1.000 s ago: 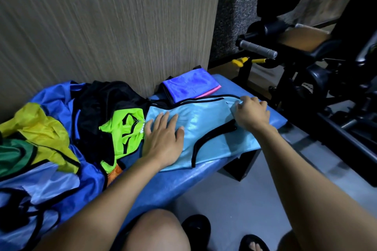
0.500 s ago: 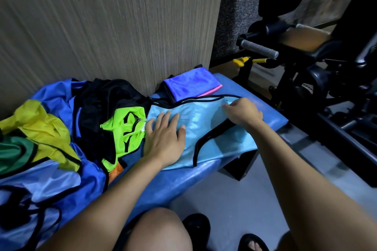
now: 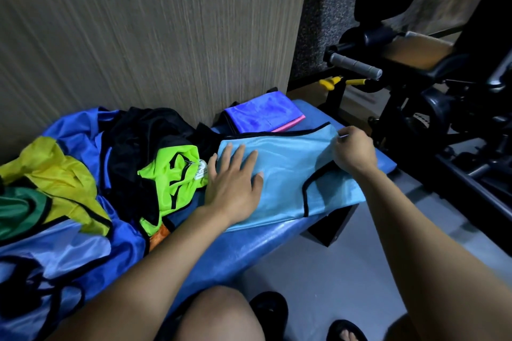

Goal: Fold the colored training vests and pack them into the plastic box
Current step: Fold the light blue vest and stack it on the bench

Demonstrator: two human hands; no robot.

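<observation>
the light blue vest (image 3: pixel 279 171) lies half-folded on the bench (image 3: pixel 257 241), left hand (image 3: pixel 232 188) pressing it with spread fingers, right hand (image 3: pixel 354 151) pinching its far edge, beside a folded purple vest (image 3: pixel 260 115); the heap (image 3: pixel 83 180) waits and no box shows.

A gym: a black exercise machine (image 3: pixel 432 86) with a grip handle (image 3: pixel 356 66) beside a blue padded bench (image 3: pixel 249 246).

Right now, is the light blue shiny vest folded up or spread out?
Spread out: the light blue shiny vest lies flat on the blue bench, under both hands.
</observation>
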